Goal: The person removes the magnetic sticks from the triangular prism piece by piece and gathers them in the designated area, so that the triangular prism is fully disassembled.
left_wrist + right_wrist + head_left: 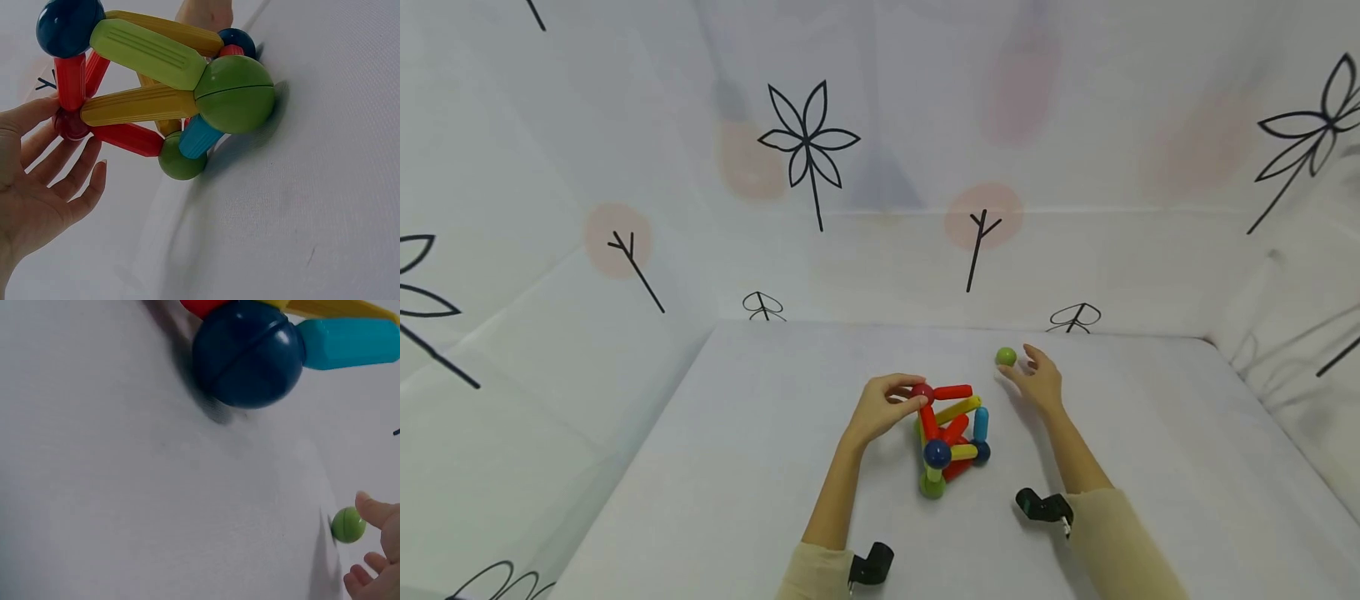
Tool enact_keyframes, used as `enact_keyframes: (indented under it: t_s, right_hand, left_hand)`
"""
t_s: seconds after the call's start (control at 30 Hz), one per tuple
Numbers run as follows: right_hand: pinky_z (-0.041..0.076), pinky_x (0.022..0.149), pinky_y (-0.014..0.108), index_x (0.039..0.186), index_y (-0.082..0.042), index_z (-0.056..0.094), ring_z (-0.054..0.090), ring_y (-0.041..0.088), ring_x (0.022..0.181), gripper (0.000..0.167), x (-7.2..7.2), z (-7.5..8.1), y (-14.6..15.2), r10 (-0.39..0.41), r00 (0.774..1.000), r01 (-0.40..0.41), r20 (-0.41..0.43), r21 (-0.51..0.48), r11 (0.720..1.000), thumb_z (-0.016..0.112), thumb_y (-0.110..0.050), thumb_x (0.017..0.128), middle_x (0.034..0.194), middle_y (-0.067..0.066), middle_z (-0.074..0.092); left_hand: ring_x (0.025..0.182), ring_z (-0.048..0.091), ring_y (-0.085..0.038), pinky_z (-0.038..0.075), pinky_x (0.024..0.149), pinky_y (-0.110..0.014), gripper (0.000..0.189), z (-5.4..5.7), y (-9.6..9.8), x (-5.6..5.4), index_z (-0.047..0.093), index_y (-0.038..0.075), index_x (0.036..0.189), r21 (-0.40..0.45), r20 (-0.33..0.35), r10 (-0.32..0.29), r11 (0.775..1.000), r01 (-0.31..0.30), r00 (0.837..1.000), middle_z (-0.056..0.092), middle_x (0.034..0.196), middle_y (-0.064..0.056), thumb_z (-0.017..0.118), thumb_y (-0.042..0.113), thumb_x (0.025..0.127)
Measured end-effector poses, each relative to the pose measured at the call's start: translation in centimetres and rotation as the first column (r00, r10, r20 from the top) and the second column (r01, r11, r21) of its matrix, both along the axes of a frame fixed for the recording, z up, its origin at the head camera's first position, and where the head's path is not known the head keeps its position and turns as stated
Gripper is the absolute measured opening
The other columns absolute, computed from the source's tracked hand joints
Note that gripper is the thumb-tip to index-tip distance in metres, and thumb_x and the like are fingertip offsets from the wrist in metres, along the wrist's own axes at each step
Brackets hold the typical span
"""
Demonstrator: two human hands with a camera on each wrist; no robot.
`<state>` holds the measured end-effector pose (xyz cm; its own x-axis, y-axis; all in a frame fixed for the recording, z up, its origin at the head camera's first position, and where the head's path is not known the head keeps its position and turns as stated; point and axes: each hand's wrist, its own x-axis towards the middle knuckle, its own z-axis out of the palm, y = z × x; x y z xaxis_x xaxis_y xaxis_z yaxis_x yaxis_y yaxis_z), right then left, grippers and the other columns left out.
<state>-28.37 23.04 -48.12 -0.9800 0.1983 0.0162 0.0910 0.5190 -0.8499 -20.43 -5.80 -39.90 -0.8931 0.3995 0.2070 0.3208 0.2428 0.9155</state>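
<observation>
A frame of coloured magnetic rods and balls stands on the table, with a dark blue ball (937, 453) and a green ball (235, 94) among its corners. My left hand (883, 408) pinches the red ball (922, 394) at its top between thumb and fingers; the left wrist view shows the fingertips around that red ball (70, 125). From it a red rod (953, 392) juts out to the right. Farther back, my right hand (1039, 382) reaches beside a loose green ball (1006, 357), thumb and fingers spread. In the right wrist view, the thumb nearly meets this ball (348, 525); contact is unclear.
A white table (760, 433) lies under everything, its far edge just behind the loose ball. White curtains (887, 267) with printed plants surround it. Black wrist cameras (872, 564) sit at both sleeves. A light blue rod (981, 423) stands up on the frame's right side.
</observation>
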Motion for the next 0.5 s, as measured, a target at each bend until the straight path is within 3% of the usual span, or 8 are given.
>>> enact_keyframes:
  t_s: [0.1,0.27,0.5]
  right_hand:
    - [0.032,0.104,0.052,0.143,0.003,0.03,0.034,0.043,0.129,0.07,1.2,0.5,-0.3,-0.007,0.999,0.007,-0.044,0.002,1.0,0.065,-0.025,0.089,0.144,0.027,0.032]
    - [0.036,0.102,0.047,0.134,0.005,0.043,0.044,0.039,0.119,0.059,3.5,1.7,-1.4,0.01,0.978,-0.014,-0.209,-0.021,1.0,0.067,-0.023,0.088,0.13,0.027,0.049]
    - [0.043,0.096,0.043,0.129,0.005,0.049,0.055,0.034,0.108,0.05,6.2,3.7,-3.6,0.149,0.927,-0.179,-0.345,-0.058,0.982,0.061,-0.026,0.092,0.114,0.024,0.061]
  left_hand:
    - [0.095,0.061,-0.036,0.052,0.077,-0.027,0.033,0.0,0.0,0.1,0.06,-0.009,0.116,-0.001,0.004,0.003,1.0,-0.003,1.0,0.064,0.111,-0.023,0.061,0.008,0.088]
    - [0.096,0.06,-0.035,0.052,0.078,-0.026,0.033,0.0,0.1,0.1,0.06,-0.008,0.117,-0.003,0.012,0.012,1.0,-0.012,1.0,0.063,0.112,-0.022,0.061,0.009,0.089]
    - [0.098,0.06,-0.033,0.051,0.08,-0.027,0.032,-0.3,0.2,0.2,0.061,-0.006,0.117,0.011,-0.003,0.033,0.999,-0.033,0.999,0.064,0.11,-0.021,0.061,0.009,0.089]
